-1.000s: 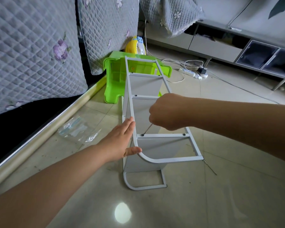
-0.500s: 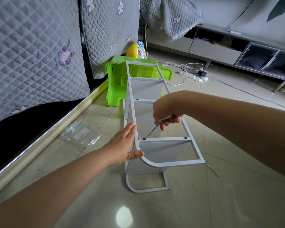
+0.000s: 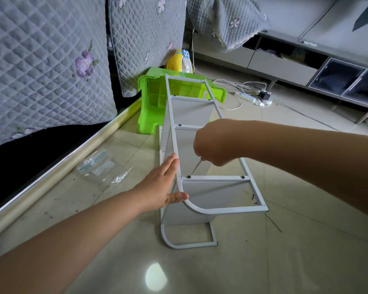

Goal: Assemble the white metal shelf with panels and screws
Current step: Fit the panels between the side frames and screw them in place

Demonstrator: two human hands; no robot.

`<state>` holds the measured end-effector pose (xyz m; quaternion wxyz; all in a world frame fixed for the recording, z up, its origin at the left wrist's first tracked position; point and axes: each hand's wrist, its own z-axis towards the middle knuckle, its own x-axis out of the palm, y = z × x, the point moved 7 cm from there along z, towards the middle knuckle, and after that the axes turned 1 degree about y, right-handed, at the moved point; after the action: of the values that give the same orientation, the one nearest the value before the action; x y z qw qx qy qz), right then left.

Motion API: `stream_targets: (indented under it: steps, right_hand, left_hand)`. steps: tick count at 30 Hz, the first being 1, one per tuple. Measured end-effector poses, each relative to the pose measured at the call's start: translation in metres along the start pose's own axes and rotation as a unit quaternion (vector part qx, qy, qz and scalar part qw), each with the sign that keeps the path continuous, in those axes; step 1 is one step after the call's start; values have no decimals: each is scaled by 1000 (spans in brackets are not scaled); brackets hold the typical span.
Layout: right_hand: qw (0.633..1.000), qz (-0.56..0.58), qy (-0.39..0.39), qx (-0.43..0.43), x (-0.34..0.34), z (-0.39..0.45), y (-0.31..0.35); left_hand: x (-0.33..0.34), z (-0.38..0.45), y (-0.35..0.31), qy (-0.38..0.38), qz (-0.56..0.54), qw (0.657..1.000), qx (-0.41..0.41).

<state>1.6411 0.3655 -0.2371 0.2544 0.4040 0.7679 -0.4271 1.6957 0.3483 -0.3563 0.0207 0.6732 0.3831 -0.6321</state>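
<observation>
- Two hands on the job, both at the near end of the white metal shelf (image 3: pixel 202 179), which lies on its side on the tiled floor (image 3: pixel 263 262).
- Right hand (image 3: pixel 214 146): fingers curled round a thin metal tool (image 3: pixel 195 168), held from above; tool slants down-left, tip in the screw (image 3: pixel 189 176) at the left end of the nearest crossbar.
- Left hand (image 3: pixel 164 188): fingers straight and together, flat against the outside of the left rail; thumb tucked under the curved corner. Braces the frame, no wrapped grip.
- Second screw (image 3: pixel 242 177) sits at the right end of the same crossbar.
- Panels (image 3: pixel 208 194) are fitted between the two side frames; lower frame rests on the floor.
- Another thin rod (image 3: pixel 274 222) lies on the floor just past the near right corner of the shelf.
- Clear plastic bag (image 3: pixel 103 168) on the floor left of the shelf, near the quilted sofa (image 3: pixel 40 71).
- Green plastic stool (image 3: pixel 155 102) tipped over at the shelf's far end; yellow fan (image 3: pixel 182 62) behind it.
- Power strip (image 3: pixel 253 98) with cables further right, near the low cabinet (image 3: pixel 327 71).
</observation>
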Motion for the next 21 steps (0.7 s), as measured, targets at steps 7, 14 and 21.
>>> stream_targets:
  steps: [7, 14, 21]
  right_hand:
    - [911, 367, 112, 149, 43, 9, -24]
    - [815, 513, 164, 212, 59, 9, -16]
    - [836, 507, 105, 181, 62, -12, -39]
  left_hand:
    - [4, -1, 4, -15, 22, 1000, 0]
    - [2, -1, 7, 17, 52, 998, -16]
    - [-6, -3, -4, 46, 70, 996, -31]
